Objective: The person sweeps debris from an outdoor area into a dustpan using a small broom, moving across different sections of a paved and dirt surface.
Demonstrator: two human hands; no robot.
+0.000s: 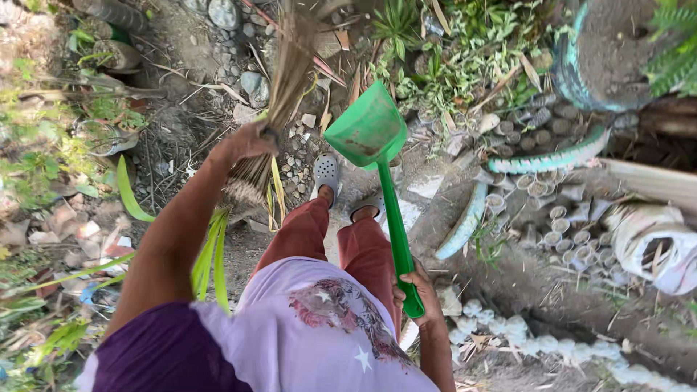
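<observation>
At left grip (pixel 247 139), closed round bound neck of straw-coloured stick broom (pixel 287 80), bristles fanning up and away toward stony ground. At right grip (pixel 415 287), clenched on lower end of green plastic long-handled dustpan (pixel 370 131); handle running up-frame, scoop just beside broom, above grey clogs (pixel 327 174).

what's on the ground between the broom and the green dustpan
In the head view, between the broom in the left hand and the dustpan held by the right hand: bare dirt with small stones and a grey clog.
</observation>
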